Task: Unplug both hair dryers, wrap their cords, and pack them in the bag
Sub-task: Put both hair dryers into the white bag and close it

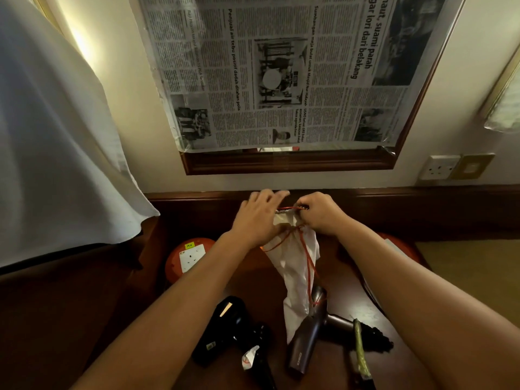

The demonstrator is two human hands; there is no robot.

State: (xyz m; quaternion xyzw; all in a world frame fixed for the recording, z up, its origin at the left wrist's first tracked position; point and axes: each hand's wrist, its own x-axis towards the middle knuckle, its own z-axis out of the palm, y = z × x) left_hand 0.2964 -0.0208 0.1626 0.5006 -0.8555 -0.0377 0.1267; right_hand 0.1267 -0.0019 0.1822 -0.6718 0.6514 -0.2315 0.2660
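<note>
A white drawstring bag (295,266) with red cords hangs over the dark wooden desk (253,282), held up at its mouth. My left hand (257,218) grips the left side of the opening, fingers spread at the rim. My right hand (320,212) pinches the right side of the rim and the red cord. A black hair dryer (225,330) lies on the desk at the lower left, with a white tag on its cord. A grey-brown hair dryer (309,342) lies at the lower right, its bundled black cord (374,339) bound with a green tie beside it.
An orange extension reel with a white socket (190,258) sits at the desk's left. Another orange object (399,249) shows behind my right forearm. A wall socket (439,167) is at the right. White cloth (56,150) hangs at the left. Newspaper covers a framed mirror (281,74).
</note>
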